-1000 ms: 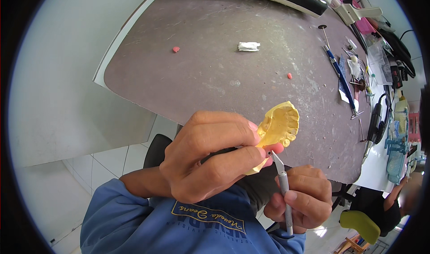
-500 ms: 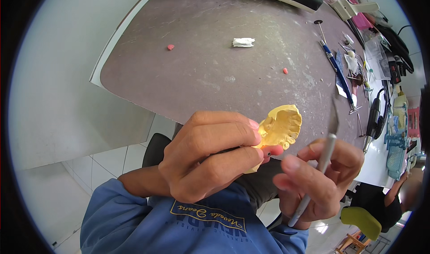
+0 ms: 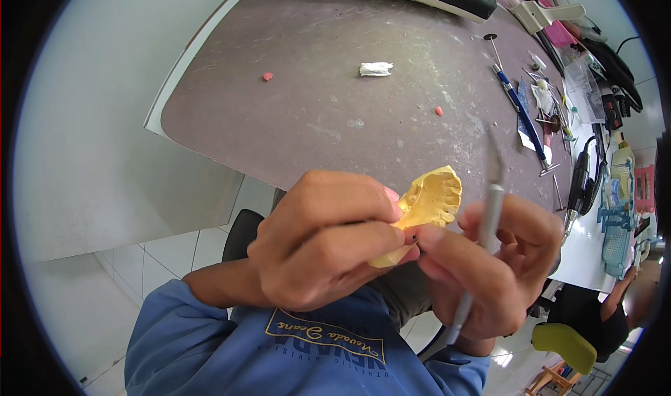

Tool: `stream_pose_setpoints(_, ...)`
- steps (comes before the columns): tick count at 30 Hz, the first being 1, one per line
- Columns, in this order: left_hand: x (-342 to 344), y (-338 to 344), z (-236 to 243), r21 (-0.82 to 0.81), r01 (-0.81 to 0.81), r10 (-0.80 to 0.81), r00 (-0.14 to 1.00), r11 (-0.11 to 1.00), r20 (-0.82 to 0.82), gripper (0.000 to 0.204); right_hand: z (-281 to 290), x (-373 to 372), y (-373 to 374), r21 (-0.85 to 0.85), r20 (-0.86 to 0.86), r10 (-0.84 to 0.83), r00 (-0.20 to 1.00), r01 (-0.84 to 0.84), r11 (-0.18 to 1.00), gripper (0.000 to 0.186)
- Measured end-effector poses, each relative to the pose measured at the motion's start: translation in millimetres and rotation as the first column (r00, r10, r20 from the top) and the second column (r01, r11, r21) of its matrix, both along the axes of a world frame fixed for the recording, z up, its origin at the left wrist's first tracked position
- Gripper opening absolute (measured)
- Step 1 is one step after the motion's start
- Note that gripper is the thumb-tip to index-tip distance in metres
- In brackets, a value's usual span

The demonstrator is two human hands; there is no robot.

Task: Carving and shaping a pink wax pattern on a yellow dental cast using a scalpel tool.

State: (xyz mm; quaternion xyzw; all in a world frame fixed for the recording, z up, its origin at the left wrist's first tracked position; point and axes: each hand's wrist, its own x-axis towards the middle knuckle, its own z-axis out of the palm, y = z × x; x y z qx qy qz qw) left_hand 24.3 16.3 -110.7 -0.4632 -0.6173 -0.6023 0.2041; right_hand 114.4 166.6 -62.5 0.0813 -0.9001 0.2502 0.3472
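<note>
Dental cast (image 3: 442, 192) between hands (image 3: 325, 235); on table (image 3: 314, 106) behind: wad (image 3: 376, 69) between two pellets (image 3: 439, 111), hand tool (image 3: 518, 109) at right.

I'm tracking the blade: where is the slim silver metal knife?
Right of centre in the head view, the knife is in the bare right hand, right of the yellow plaster dental model.

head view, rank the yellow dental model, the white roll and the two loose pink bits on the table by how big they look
1. Yellow dental model, even though partly covered
2. White roll
3. Left pink bit and right pink bit: too alike to rank
</note>
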Motion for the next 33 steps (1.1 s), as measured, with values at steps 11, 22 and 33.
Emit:
stream_pose_setpoints(11, 3.2, -7.4, 10.7, 0.308, 0.370, -0.481, 0.646, 0.877, 0.593, 0.048, -18.1, 7.1, -2.6, -0.542, -0.148, -0.110, 0.983, 0.012, 0.840, 0.051)
stream_pose_setpoints(22, 9.6, -5.5, 37.1, 0.314, 0.394, -0.460, 0.364, 0.864, 0.810, 0.051, 1.1, -6.9, 11.8, -0.825, -0.044, 0.211, 0.977, -0.155, 0.544, 0.041)
stream_pose_setpoints(33, 3.7, -3.5, 46.8, 0.530, 0.483, -0.554, -0.107, 0.697, 0.826, 0.062, 2.3, -6.0, 14.8, -0.694, -0.349, 0.015, 0.937, -0.269, 0.668, 0.047)
